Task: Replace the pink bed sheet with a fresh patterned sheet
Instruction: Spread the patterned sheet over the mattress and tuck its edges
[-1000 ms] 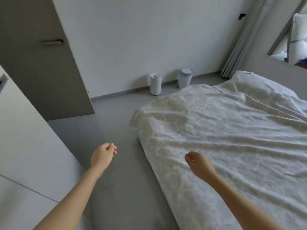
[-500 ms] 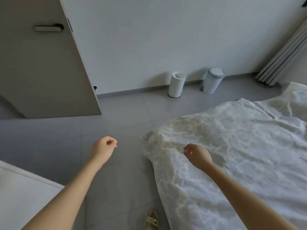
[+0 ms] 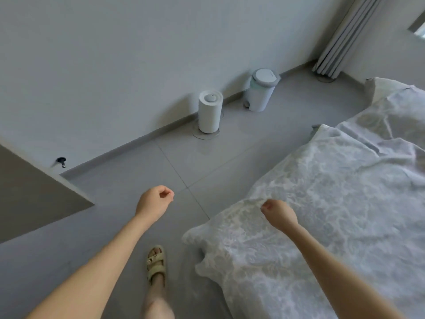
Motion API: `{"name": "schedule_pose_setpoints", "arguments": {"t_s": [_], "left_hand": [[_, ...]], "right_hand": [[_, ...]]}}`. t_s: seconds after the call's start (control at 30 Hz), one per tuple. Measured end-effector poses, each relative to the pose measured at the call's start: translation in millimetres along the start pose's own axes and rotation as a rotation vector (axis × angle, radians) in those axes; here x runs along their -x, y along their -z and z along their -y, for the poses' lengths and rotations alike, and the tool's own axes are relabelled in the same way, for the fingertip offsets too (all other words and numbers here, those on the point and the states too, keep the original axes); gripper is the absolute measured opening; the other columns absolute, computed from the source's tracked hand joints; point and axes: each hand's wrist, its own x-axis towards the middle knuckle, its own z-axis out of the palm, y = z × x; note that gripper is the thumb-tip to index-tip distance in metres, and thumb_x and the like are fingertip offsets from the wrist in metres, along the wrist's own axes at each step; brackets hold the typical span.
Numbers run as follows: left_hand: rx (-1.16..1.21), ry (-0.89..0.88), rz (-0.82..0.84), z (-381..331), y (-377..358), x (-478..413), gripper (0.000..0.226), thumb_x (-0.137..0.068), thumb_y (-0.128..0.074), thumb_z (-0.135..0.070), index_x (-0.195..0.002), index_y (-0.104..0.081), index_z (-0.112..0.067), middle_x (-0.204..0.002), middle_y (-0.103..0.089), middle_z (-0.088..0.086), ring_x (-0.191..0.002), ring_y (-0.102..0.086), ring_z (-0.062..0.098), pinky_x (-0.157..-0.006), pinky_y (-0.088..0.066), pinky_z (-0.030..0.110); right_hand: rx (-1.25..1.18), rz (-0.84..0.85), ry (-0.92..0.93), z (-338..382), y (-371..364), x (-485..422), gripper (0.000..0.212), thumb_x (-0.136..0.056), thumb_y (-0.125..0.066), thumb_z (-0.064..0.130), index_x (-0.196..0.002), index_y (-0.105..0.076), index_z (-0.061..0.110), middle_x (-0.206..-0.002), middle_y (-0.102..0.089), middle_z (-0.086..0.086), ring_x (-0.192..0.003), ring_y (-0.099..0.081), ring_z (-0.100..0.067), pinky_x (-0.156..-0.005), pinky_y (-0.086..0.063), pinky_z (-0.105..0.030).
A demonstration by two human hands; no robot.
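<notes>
A pale patterned sheet (image 3: 333, 203) lies spread and wrinkled over the low bed on the right, its near corner hanging loose onto the floor. No pink sheet shows. My right hand (image 3: 278, 214) hovers over the sheet near that corner, fingers curled shut with nothing in them. My left hand (image 3: 154, 201) is held out over the grey floor left of the bed, also curled shut and holding nothing.
A white cylindrical appliance (image 3: 209, 113) and a small white pedal bin (image 3: 261, 89) stand by the wall. Folded curtains (image 3: 340, 40) hang at the back right. A door (image 3: 34, 194) edge is on the left. My sandalled foot (image 3: 156, 263) is on the tiled floor (image 3: 207, 162).
The view has swung left and down along the bed's side. Both hands stay curled and have held their positions relative to me. My foot has come into view.
</notes>
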Motion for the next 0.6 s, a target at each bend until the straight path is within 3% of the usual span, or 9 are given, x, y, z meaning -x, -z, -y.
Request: {"name": "schedule_pose_setpoints", "arguments": {"t_s": [0.13,0.2,0.3,0.37,0.5,0.6], "left_hand": [[-0.108,-0.109,0.136,-48.6,24.3,-113.7,0.012,-0.088,-0.059,-0.017,-0.079,-0.066,-0.017,-0.084,-0.071,0.002,-0.085,-0.064,0.021,-0.080,-0.047,0.032],[-0.122,-0.123,0.192,-67.1,25.0,-154.5,0.015,-0.088,-0.059,-0.016,-0.075,-0.064,-0.020,-0.080,-0.071,0.001,-0.083,-0.064,0.021,-0.081,-0.048,0.033],[-0.148,-0.178,0.336,-103.7,3.4,-214.8,0.022,-0.087,-0.059,-0.013,-0.068,-0.061,-0.025,-0.074,-0.069,-0.001,-0.081,-0.065,0.023,-0.081,-0.050,0.035],[-0.159,-0.197,0.435,-126.1,-22.4,-248.6,0.023,-0.087,-0.059,-0.014,-0.067,-0.060,-0.025,-0.072,-0.068,-0.005,-0.078,-0.065,0.023,-0.081,-0.050,0.035],[-0.081,-0.199,0.581,-164.5,-76.1,-290.5,0.021,-0.089,-0.058,-0.011,-0.069,-0.061,-0.019,-0.070,-0.067,-0.002,-0.067,-0.058,0.018,-0.075,-0.047,0.032],[-0.045,-0.190,0.673,-197.8,-117.5,-327.0,0.018,-0.091,-0.055,-0.009,-0.075,-0.062,-0.013,-0.072,-0.067,0.001,-0.066,-0.056,0.016,-0.068,-0.043,0.026]], "right_hand": [[-0.190,-0.119,-0.296,27.8,10.6,-64.8,0.034,-0.094,-0.047,0.024,-0.061,-0.050,0.012,-0.057,-0.049,-0.004,-0.052,-0.048,-0.019,-0.051,-0.031,-0.025],[-0.254,-0.144,-0.389,40.5,12.7,-80.5,0.036,-0.094,-0.047,0.026,-0.060,-0.046,0.014,-0.056,-0.046,0.000,-0.051,-0.044,-0.016,-0.048,-0.030,-0.024],[-0.308,-0.164,-0.526,47.6,14.9,-114.0,0.030,-0.095,-0.046,0.033,-0.083,-0.063,0.011,-0.072,-0.061,-0.002,-0.062,-0.054,-0.017,-0.053,-0.038,-0.024],[-0.360,-0.197,-0.614,46.8,15.3,-136.4,0.032,-0.096,-0.046,0.034,-0.094,-0.065,0.009,-0.083,-0.066,-0.004,-0.069,-0.056,-0.018,-0.059,-0.043,-0.026],[-0.351,-0.337,-0.758,38.8,15.8,-175.7,0.041,-0.096,-0.045,0.039,-0.124,-0.054,0.010,-0.119,-0.062,-0.008,-0.105,-0.059,-0.026,-0.082,-0.046,-0.035],[-0.336,-0.439,-0.869,23.0,26.1,-217.3,0.051,-0.095,-0.047,0.041,-0.135,-0.044,0.010,-0.128,-0.056,-0.008,-0.114,-0.056,-0.026,-0.085,-0.047,-0.038]]}}
